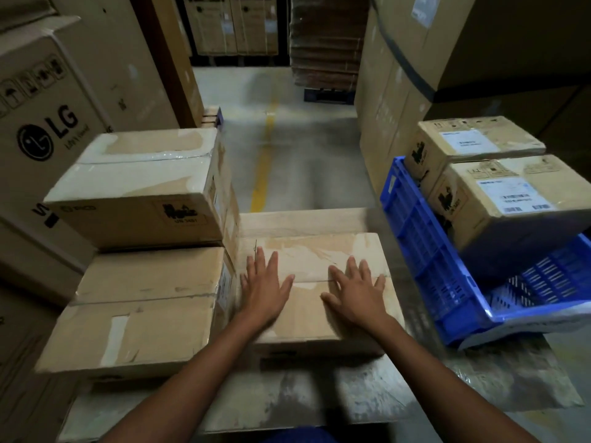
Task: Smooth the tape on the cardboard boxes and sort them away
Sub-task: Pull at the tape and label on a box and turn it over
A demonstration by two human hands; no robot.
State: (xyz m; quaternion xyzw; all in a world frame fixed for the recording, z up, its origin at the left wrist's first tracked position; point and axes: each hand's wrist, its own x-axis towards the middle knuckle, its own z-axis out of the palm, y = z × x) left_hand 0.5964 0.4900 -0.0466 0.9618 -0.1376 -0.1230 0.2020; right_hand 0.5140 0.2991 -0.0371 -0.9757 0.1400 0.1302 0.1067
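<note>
1. At the middle of the tabletop (319, 401) lies a cardboard box (316, 318), taped seam up.
2. The left hand (265, 289) and right hand (359, 294) both lie flat on its lid, fingers spread, pressing on the tape (311, 280).
3. At the left edge, two stacked boxes (140, 282) touch it.
4. At the right edge, a tilted blue crate (425, 251) holds two labelled boxes (499, 193).

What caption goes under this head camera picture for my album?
Both hands, left hand and right hand, press flat on the taped box between stacked cartons.
</note>
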